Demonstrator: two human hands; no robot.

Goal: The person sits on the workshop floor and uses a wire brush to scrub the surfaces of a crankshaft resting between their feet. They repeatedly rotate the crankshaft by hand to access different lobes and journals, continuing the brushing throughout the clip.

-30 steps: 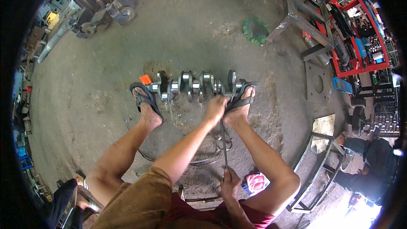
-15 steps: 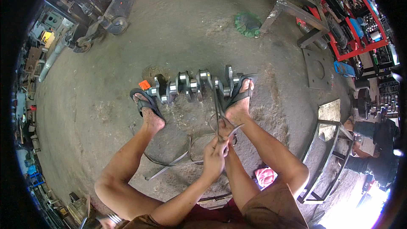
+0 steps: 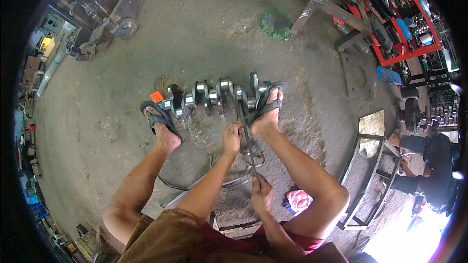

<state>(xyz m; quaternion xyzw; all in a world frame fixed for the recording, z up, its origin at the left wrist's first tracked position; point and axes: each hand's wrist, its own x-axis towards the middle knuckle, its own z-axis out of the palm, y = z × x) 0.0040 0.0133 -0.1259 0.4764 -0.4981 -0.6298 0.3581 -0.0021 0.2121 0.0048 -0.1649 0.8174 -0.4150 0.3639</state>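
While my right hand [image 3: 263, 194] grips the lower part of a dark, narrow strap [image 3: 249, 151], my left hand [image 3: 232, 140] is placed higher and further to the left, its fingers curled closed, and one strand of the strap comes down into them. The strap passes around the crankshaft [image 3: 213, 96] toward its right end; from there the strand to my right hand looks straight.

This crankshaft lies on the floor [image 3: 195, 44] in front of me, between my two feet. My left foot [image 3: 163, 125], in a dark sandal, stands just beside one end, and my right foot [image 3: 265, 121] beside the other. An orange piece [image 3: 156, 97] is near the left end. Close to my right leg there is a pink cloth [image 3: 298, 200], and well beyond the crankshaft, a round green object [image 3: 276, 24].
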